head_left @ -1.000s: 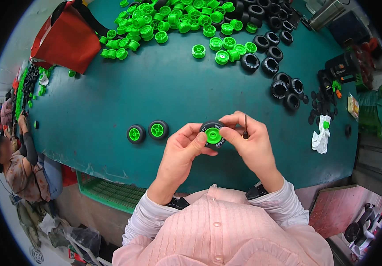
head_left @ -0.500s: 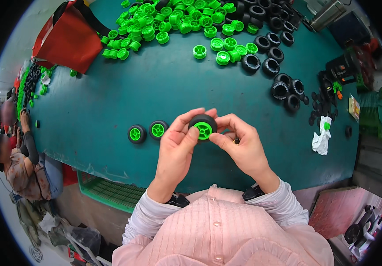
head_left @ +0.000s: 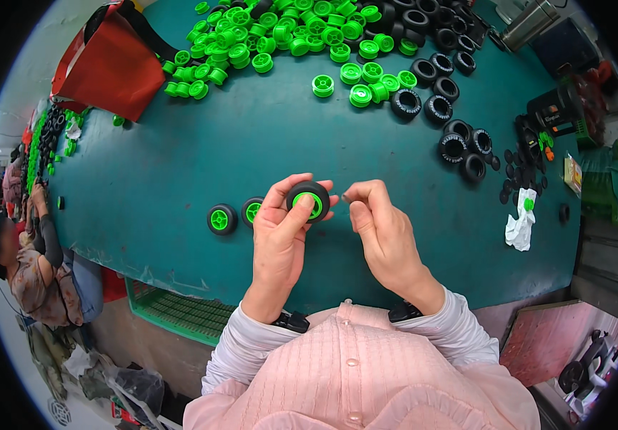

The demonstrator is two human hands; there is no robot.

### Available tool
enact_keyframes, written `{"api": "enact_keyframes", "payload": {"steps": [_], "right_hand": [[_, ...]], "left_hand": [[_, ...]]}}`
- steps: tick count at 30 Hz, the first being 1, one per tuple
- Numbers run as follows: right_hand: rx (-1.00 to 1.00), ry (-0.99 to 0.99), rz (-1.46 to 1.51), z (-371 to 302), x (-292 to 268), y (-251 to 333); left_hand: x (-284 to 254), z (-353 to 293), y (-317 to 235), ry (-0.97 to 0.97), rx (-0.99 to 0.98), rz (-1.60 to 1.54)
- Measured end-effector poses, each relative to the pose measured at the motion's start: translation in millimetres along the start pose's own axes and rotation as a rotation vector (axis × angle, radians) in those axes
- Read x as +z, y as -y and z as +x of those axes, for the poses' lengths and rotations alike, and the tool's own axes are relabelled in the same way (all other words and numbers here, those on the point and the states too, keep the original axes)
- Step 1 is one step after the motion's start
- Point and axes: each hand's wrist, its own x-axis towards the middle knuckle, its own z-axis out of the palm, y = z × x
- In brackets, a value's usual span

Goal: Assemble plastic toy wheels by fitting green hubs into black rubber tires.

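Note:
My left hand (head_left: 280, 236) grips a toy wheel (head_left: 317, 193), a black tyre around a green hub, with the thumb pressed across the hub's face. Just right of it, my right hand (head_left: 387, 240) is apart from the wheel, its fingers curled in and the thumb beside the forefinger. Whatever those curled fingers may hold is hidden. On the table to the left rest two more wheels of the same kind: one wheel (head_left: 221, 219) in full view, and another wheel (head_left: 251, 211) partly covered by my left hand.
A big pile of green hubs (head_left: 280, 32) covers the table's (head_left: 180, 158) far side. Loose black tyres (head_left: 455, 147) lie at the right, near small black discs (head_left: 513, 172) and a white crumpled paper (head_left: 520, 226). A red bag (head_left: 108, 68) stands far left. Another person (head_left: 44, 265) works at the left end.
My right hand has let go of the wheel and drawn off to the right. My left hand has shifted slightly left with the wheel, its thumb now over the hub.

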Motion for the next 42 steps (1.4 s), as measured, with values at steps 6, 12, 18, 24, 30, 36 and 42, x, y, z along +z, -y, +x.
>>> {"api": "enact_keyframes", "payload": {"steps": [6,12,18,24,30,36,42], "right_hand": [[-0.117,-0.053,-0.030,4,5,12],[-0.066,-0.023,-0.077,2,8,7],[0.030,0.038,0.038,2,5,8],[0.183,0.230,0.137,10,-14,25],[0.058,0.215,0.010,12,-15,15],[0.241,0.342,0.280,20,-18,12],[-0.120,0.082,-0.251,16,-3,10]], "left_hand": [[6,-1,0,0.032,0.079,0.004],[10,-3,6,0.021,0.174,0.124],[11,-3,6,0.025,0.236,0.235],[15,-9,4,0.003,0.307,0.353],[10,-6,1,0.084,0.460,0.648],[16,-4,-4,0.080,0.544,0.716],[14,5,0,0.065,0.721,0.975]]}}
